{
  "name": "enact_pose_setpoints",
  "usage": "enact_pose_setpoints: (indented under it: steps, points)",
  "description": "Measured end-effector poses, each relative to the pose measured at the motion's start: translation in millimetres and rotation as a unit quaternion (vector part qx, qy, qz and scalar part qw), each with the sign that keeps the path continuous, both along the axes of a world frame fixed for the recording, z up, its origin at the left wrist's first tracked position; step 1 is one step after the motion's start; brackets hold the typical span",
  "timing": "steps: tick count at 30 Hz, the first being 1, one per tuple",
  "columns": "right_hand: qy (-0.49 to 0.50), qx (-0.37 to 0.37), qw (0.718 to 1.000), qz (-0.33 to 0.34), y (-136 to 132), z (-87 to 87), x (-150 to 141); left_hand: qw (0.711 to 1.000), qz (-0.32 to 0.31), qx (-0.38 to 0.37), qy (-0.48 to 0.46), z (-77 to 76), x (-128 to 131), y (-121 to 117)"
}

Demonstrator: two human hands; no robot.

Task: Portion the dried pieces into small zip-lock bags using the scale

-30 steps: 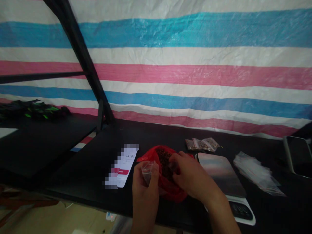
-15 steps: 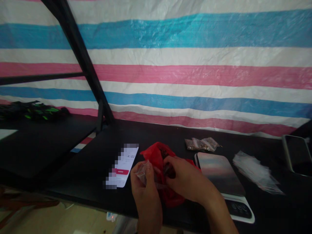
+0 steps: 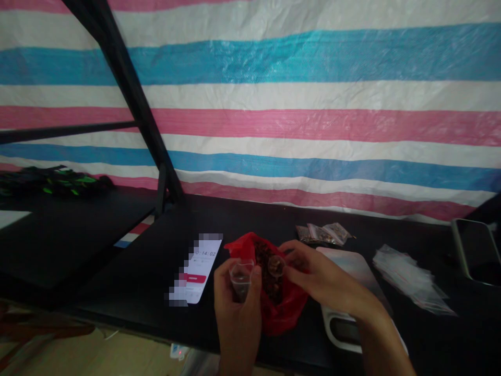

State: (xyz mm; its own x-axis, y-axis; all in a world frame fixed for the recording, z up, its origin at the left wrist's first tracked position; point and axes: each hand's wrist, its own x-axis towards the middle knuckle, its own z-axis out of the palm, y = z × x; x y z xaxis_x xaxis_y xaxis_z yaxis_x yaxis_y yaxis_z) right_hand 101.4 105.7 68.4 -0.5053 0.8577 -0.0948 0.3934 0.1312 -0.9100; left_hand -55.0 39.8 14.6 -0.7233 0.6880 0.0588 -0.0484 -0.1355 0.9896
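Observation:
A red plastic bag (image 3: 285, 308) stands open in front of me, filled with small dark brown dried pieces (image 3: 270, 284). My left hand (image 3: 238, 308), at the bag's left side, is closed around a small clear zip bag (image 3: 241, 274), whose mouth gapes open. Over the bag's opening, my right hand (image 3: 303, 266) is closed on a small clear round cup (image 3: 276, 266) with brown pieces in it. Part of the cup is hidden by my fingers. A kitchen scale (image 3: 348, 261) with a metal plate lies partly under my right forearm.
Filled small zip bags (image 3: 324, 234) lie behind the scale. A pile of flat clear zip bags (image 3: 410, 279) is to its right. One phone (image 3: 201, 269) with a lit timer lies left; another phone (image 3: 477, 248) is far right. A black frame post (image 3: 133, 99) rises at left.
My right hand has drawn back to the right, bringing the cup with brown pieces into view. The zip bag in my left hand now shows its open mouth.

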Motion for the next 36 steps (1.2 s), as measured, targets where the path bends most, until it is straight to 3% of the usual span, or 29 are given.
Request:
enact_pose_setpoints:
  steps: [8,18,32,36]
  points:
    - [0.041,0.109,0.992,-0.057,-11.9,17.6,-12.9,0.992,-0.09,-0.016,0.089,-10.7,-1.1,-1.0]
    - [-0.012,0.238,0.971,-0.004,-21.3,23.6,-37.2,0.995,-0.092,0.003,0.039,-14.8,-5.0,0.2]
    - [-0.008,0.249,0.966,-0.069,-9.4,19.2,-34.7,0.995,-0.08,0.021,0.056,-10.3,-11.0,-2.3]
    - [-0.088,0.243,0.963,-0.073,-3.6,11.6,-32.1,0.997,-0.036,0.03,0.061,-15.6,-18.4,-1.9]
